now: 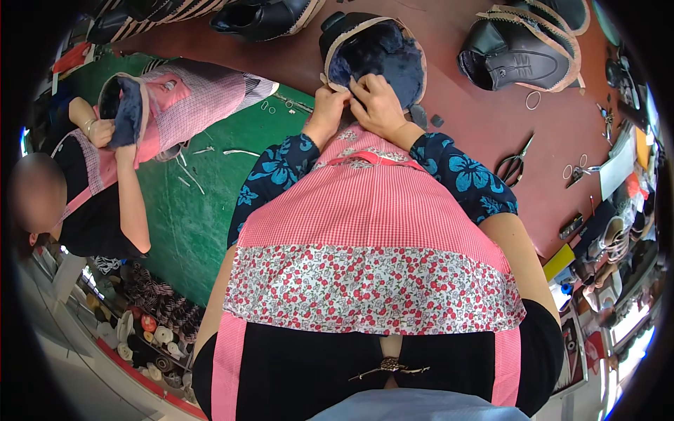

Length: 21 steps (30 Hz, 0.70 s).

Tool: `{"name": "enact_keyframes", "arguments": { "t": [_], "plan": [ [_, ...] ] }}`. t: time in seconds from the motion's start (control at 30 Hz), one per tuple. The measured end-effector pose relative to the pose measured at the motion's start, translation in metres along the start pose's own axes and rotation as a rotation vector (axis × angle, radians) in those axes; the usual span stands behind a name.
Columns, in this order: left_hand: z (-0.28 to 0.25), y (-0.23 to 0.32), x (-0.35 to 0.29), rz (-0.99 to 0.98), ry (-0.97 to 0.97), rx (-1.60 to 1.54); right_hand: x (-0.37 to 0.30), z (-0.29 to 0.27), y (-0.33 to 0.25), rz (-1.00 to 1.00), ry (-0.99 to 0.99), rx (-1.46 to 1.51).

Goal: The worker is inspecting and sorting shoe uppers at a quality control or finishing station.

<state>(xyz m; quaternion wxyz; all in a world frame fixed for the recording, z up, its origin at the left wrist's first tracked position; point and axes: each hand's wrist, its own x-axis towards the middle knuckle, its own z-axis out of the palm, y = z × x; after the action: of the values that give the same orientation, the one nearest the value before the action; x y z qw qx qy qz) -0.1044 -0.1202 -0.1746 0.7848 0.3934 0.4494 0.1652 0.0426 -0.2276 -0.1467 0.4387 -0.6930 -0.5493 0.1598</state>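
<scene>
A black shoe upper with a dark blue fleece lining and a tan edge lies in front of me, its lined inside facing up. My left hand is closed on its near tan edge, thumb and fingertips pinched together. Right beside it, my right hand pinches the same edge, with the fingers bent over the lining. Whether a small tool or thread sits between the fingertips cannot be made out. Several small dark scraps lie on the table by my right wrist.
Black lace-up uppers are stacked at the far right, another upper at the far left. Black-handled scissors, small snips and a rubber band lie on the red-brown table. At left, a co-worker's hands hold a fleece-lined upper.
</scene>
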Motion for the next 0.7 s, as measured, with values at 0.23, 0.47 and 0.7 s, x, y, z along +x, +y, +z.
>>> {"name": "enact_keyframes", "arguments": {
  "t": [0.23, 0.47, 0.7],
  "plan": [
    [0.039, 0.032, -0.004, -0.131, 0.099, -0.081, -0.012, -0.024, 0.001, 0.015, -0.228, -0.114],
    [0.024, 0.013, 0.024, 0.088, 0.317, 0.151, -0.080, -0.079, 0.013, 0.144, -0.065, -0.352],
    [-0.010, 0.026, 0.018, -0.033, 0.054, 0.204, -0.145, -0.132, 0.038, 0.399, 0.124, -0.803]
  ]
}}
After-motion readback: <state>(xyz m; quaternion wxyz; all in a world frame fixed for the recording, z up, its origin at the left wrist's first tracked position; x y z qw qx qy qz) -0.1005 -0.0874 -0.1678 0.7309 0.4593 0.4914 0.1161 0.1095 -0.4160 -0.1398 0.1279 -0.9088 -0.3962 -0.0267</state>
